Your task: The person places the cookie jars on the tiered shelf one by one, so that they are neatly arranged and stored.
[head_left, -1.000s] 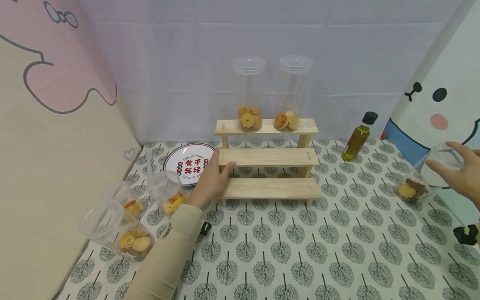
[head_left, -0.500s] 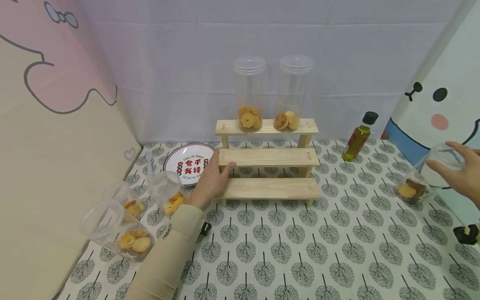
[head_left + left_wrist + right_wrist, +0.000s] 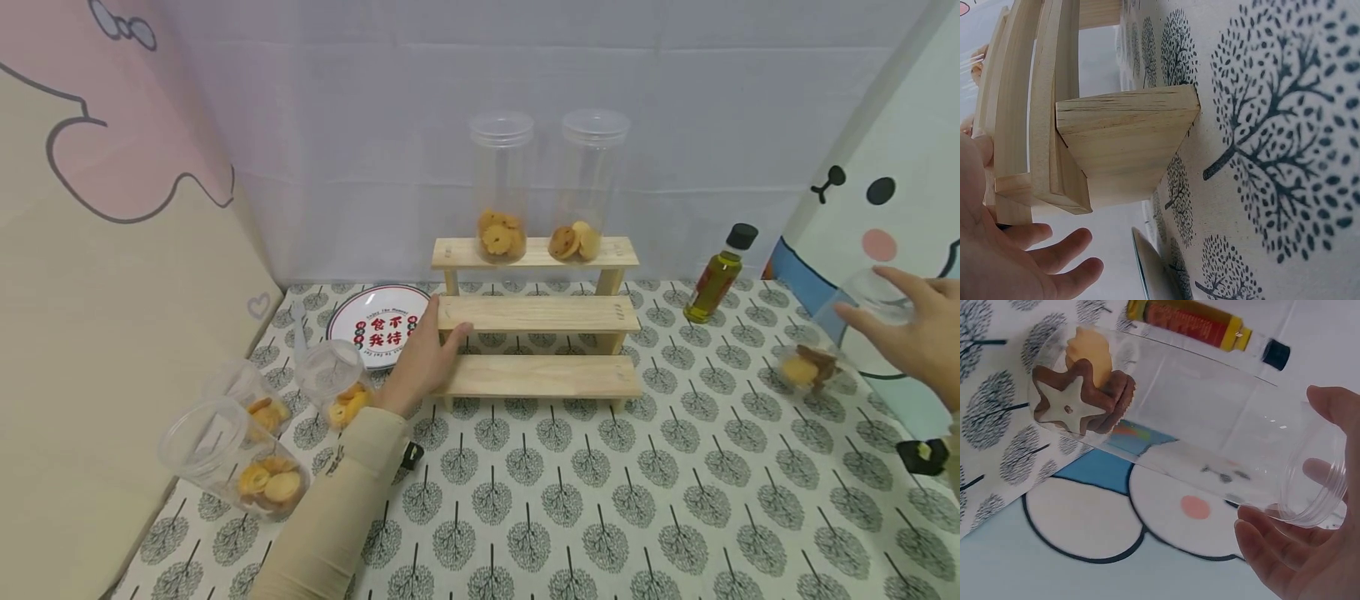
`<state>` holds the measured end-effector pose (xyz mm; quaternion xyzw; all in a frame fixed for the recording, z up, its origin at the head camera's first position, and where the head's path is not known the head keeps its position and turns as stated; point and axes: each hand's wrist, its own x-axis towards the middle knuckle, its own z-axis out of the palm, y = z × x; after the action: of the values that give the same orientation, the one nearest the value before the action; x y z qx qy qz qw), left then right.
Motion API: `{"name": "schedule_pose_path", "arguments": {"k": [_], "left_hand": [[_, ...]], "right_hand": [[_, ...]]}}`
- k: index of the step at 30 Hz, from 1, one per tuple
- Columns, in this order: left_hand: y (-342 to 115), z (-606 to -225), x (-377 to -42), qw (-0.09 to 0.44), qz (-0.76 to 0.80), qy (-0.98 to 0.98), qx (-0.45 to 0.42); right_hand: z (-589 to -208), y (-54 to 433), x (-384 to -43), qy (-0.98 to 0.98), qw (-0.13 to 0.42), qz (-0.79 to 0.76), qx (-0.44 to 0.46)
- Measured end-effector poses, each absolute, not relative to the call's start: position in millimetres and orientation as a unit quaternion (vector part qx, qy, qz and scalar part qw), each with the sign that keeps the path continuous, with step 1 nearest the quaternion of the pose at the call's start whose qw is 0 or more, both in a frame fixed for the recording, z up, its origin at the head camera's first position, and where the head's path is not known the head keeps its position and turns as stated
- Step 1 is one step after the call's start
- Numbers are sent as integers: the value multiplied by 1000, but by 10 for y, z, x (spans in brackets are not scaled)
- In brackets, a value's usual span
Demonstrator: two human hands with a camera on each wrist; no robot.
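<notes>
My left hand [image 3: 426,360] holds the left end of a three-tier wooden display rack [image 3: 540,377], its thumb on the middle plank. In the left wrist view the fingers [image 3: 1069,253] reach past the end of the planks. Over at the right, my right hand [image 3: 918,333] grips a tall clear plastic jar [image 3: 1204,406] round its lidded top. The jar leans, with a star-shaped cookie [image 3: 1069,406] and other cookies at its bottom. Two similar lidded jars, a left one [image 3: 501,183] and a right one [image 3: 592,179], stand on the top tier with cookies inside.
Left of the rack are three more cookie jars: a front one [image 3: 240,458], a rear one [image 3: 251,392] and one [image 3: 337,379] beside my left forearm. A printed plate [image 3: 375,304] lies behind them. An oil bottle [image 3: 716,279] stands right of the rack, before the back curtain [image 3: 375,125].
My right hand has shifted slightly left and up, carrying the jar with it. The left hand stays on the rack, which keeps its place.
</notes>
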<state>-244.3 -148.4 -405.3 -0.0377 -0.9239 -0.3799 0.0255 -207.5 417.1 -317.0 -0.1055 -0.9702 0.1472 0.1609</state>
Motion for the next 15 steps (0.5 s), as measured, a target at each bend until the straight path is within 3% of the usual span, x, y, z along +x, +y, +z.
{"name": "schedule_pose_path", "arguments": {"k": [8, 15], "left_hand": [[-1480, -4043, -2452, 23, -375, -926, -36], [-1485, -4037, -2444, 23, -377, -925, -32]], "right_hand": [[-2856, 3886, -2103, -976, 176, 107, -75], [-2576, 3513, -2147, -980, 152, 126, -20]]}}
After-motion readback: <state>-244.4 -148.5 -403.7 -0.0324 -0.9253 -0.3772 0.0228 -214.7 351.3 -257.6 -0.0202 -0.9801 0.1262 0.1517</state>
